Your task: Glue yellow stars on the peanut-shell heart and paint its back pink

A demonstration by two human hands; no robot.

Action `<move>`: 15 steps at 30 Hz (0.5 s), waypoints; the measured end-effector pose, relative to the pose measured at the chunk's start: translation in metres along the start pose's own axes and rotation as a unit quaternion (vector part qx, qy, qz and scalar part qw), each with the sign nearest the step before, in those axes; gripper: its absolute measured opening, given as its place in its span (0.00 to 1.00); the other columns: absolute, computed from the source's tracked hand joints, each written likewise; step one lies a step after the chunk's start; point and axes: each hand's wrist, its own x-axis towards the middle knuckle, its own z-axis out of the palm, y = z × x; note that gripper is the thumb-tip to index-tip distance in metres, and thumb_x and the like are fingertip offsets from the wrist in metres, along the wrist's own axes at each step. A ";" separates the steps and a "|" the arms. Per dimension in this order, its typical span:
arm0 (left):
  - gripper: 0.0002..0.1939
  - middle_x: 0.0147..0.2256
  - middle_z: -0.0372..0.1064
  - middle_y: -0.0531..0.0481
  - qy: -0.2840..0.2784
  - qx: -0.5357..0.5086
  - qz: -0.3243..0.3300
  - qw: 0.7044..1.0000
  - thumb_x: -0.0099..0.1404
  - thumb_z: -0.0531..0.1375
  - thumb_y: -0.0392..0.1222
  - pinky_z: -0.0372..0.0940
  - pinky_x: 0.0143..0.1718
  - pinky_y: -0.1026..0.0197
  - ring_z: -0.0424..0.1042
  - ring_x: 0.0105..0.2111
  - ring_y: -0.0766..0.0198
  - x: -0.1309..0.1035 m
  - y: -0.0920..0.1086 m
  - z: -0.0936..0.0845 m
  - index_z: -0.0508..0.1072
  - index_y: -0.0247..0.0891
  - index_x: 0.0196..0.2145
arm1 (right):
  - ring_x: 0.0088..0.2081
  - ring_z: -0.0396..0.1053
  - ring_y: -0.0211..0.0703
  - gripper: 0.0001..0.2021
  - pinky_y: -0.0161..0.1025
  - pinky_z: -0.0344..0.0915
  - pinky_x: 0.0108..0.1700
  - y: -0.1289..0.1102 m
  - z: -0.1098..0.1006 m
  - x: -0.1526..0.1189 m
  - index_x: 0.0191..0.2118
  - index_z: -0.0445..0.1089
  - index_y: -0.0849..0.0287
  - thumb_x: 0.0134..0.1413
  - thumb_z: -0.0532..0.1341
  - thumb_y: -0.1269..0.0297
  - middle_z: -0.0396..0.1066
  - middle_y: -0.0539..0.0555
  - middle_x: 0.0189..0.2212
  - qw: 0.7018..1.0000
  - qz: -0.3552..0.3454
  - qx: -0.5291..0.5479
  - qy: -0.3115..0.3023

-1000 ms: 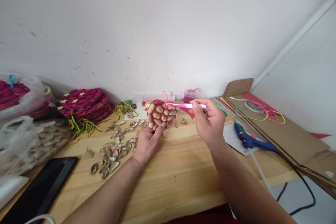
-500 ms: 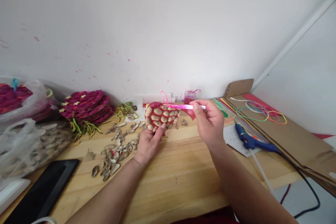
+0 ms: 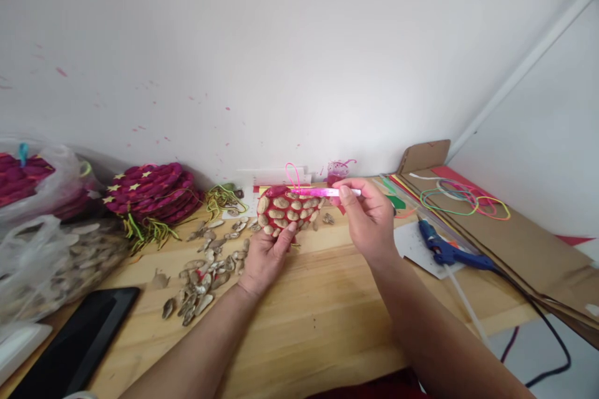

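Observation:
My left hand (image 3: 269, 255) grips the lower edge of a red craft piece (image 3: 291, 211) covered in rows of peanut shells, with the thumb on its front. A pink cord loop (image 3: 292, 174) stands up from its top edge. In my right hand (image 3: 367, 215), pinched between thumb and fingers, is a slim white paintbrush (image 3: 322, 192) smeared with pink paint. It lies level, and its tip is at the upper edge of the craft piece, near the loop. The bristles are too small to make out. Loose peanut shells (image 3: 199, 287) are scattered left of my left hand.
A blue glue gun (image 3: 452, 252) with a cord lies at right, beside cardboard (image 3: 519, 249) and coloured cords (image 3: 461, 199). A pink-stained cup (image 3: 337, 173) stands by the wall. Stacked purple yarn discs (image 3: 152, 190), a bag of shells (image 3: 88, 259) and a black phone (image 3: 77, 336) are at left.
My right hand and the paintbrush have shifted slightly left along the top of the craft piece. My left hand keeps its hold.

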 end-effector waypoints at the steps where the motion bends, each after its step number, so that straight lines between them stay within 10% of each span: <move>1: 0.25 0.22 0.67 0.52 -0.001 0.005 0.002 1.000 0.70 0.62 0.59 0.57 0.24 0.64 0.61 0.22 0.67 0.000 0.000 0.000 0.73 0.38 0.24 | 0.28 0.71 0.38 0.11 0.35 0.63 0.28 0.000 0.000 0.000 0.40 0.77 0.56 0.63 0.67 0.53 0.77 0.49 0.26 1.000 0.000 0.000 -0.002; 15: 0.24 0.20 0.66 0.53 0.019 0.034 0.030 0.999 0.68 0.63 0.61 0.62 0.27 0.62 0.64 0.23 0.64 0.003 0.004 -0.002 0.73 0.40 0.24 | 0.28 0.73 0.40 0.12 0.37 0.70 0.32 -0.007 -0.001 0.000 0.39 0.77 0.56 0.62 0.68 0.52 0.78 0.50 0.27 1.000 -0.004 -0.018 0.006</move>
